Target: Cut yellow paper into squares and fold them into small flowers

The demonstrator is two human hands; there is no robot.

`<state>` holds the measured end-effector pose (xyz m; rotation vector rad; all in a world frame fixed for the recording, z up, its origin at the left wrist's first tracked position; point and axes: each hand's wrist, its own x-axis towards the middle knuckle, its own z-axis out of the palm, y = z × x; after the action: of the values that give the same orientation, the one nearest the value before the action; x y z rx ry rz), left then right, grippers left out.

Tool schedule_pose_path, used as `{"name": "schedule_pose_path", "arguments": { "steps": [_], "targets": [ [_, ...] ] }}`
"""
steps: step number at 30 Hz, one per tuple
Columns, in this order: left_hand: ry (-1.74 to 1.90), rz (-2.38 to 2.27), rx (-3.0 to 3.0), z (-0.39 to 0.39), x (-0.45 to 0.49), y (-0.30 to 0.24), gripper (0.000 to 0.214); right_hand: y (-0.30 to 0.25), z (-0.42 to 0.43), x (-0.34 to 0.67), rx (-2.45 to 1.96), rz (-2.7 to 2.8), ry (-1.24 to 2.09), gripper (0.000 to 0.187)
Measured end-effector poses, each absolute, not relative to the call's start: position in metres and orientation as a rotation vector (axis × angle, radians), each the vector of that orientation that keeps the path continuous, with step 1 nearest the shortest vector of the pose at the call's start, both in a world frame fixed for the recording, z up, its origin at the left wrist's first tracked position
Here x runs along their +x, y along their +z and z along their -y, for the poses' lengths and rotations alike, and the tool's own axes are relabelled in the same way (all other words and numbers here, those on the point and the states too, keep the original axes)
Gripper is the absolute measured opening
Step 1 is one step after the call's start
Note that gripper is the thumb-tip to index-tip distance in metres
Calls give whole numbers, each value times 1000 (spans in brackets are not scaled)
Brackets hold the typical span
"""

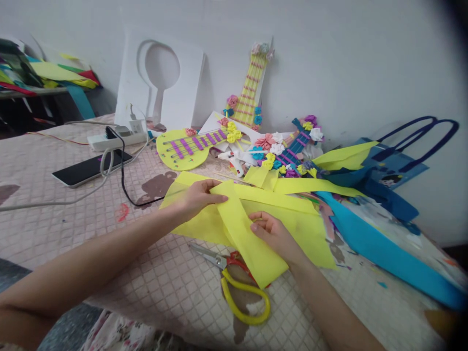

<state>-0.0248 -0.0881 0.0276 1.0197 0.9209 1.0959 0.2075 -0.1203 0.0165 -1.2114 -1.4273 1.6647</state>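
Observation:
A yellow strip (pixel 248 234) of thin, paper-like or cloth-like sheet slants toward me between my hands. My left hand (pixel 199 197) pinches its far end between thumb and fingers. Along the right edge of the strip, my right hand (pixel 272 229) grips with thumb and curled fingers. A larger yellow sheet (pixel 307 236) lies flat beneath, with another folded yellow band (pixel 278 201) across it. Scissors (pixel 245 321) with yellow and red handles rest on the table in front, partly covered by the strip's near end.
Behind are a white glue gun (pixel 232 158) and guitar-shaped crafts (pixel 186 150) with paper flowers. A phone (pixel 91 168), power strip (pixel 117 141) and cables lie left. Rightward are a blue strip (pixel 383 253) and blue bag (pixel 402 158). A white cut-out board (pixel 183 92) leans on the wall.

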Motion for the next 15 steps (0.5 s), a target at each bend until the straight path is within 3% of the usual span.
{"name": "schedule_pose_path", "arguments": {
  "steps": [5, 15],
  "targets": [
    [1076, -873, 986, 87, -26, 28, 36, 19, 121, 209, -1230, 1390, 1841, 47],
    [1210, -852, 940, 70, -43, 31, 35, 24, 124, 214, -1159, 1386, 2006, 38]
  ]
}}
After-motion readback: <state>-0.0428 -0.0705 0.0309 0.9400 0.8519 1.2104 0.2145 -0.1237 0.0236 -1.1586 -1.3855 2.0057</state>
